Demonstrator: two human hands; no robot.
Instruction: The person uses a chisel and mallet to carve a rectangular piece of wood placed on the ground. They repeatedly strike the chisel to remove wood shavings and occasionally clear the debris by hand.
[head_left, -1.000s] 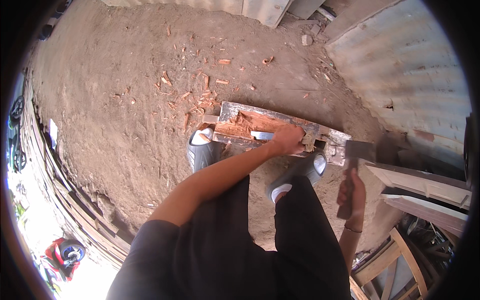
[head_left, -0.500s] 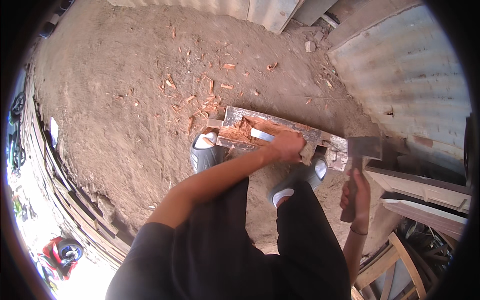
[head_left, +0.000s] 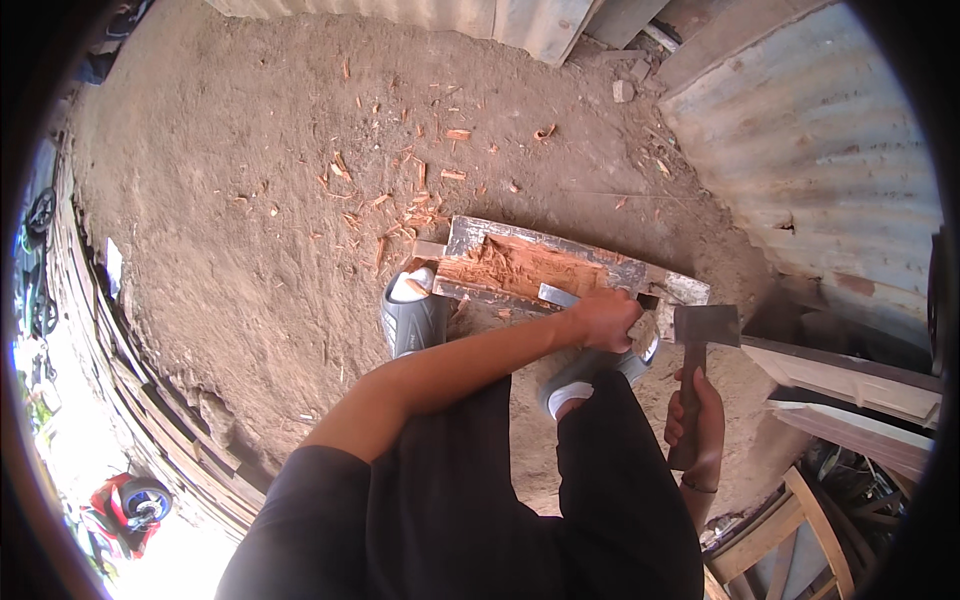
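Observation:
My left hand is closed round a chisel, whose flat metal blade points left over the near edge of a wooden block. The block has worn pale paint and a rough reddish hollow cut along its top. It lies across the ground before my feet, with a dark square hole near its right end. My right hand grips the handle of a mallet. Its broad dark head is raised just right of the block, apart from the chisel.
Wood chips litter the dirt ground beyond the block. My grey sandals stand against its near side. Corrugated metal sheets rise at the right. Boards and a wooden frame lie at the lower right; a red motorbike is far left.
My left hand and the chisel have moved right and nearer me, baring more of the hollow. The mallet has come down and left, closer to my left hand.

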